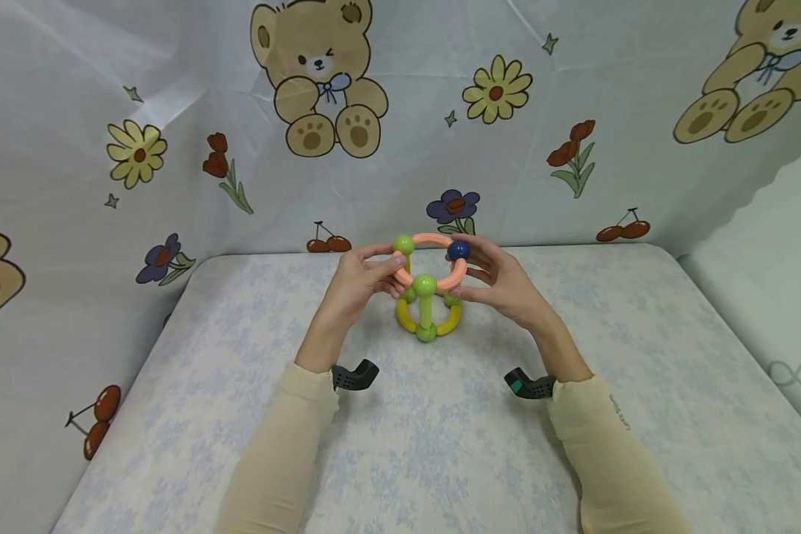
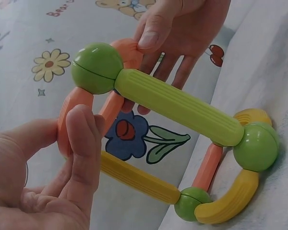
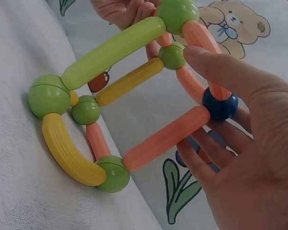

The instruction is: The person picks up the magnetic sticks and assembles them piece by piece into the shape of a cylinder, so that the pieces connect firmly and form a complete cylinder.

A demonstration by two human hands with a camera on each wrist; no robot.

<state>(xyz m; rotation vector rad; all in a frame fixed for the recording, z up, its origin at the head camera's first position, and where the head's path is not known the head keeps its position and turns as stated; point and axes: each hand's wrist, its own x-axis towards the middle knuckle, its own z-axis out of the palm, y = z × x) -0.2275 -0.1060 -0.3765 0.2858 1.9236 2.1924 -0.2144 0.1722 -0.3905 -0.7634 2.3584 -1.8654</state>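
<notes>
A frame of ball-and-rod building toy pieces stands on the table between both hands. Curved orange rods make its upper ring, with green balls and one dark blue ball at the joints. Straight green, yellow and orange rods run down to a lower ring with curved yellow rods. My left hand pinches a curved orange rod on the ring's left side. On the right side, my right hand holds the ring by the blue ball, thumb on a curved orange rod, fingers behind.
The pale patterned table spreads around the toy. Behind it hangs a white cloth printed with bears, flowers and cherries. A thin cable lies beyond the table's right edge.
</notes>
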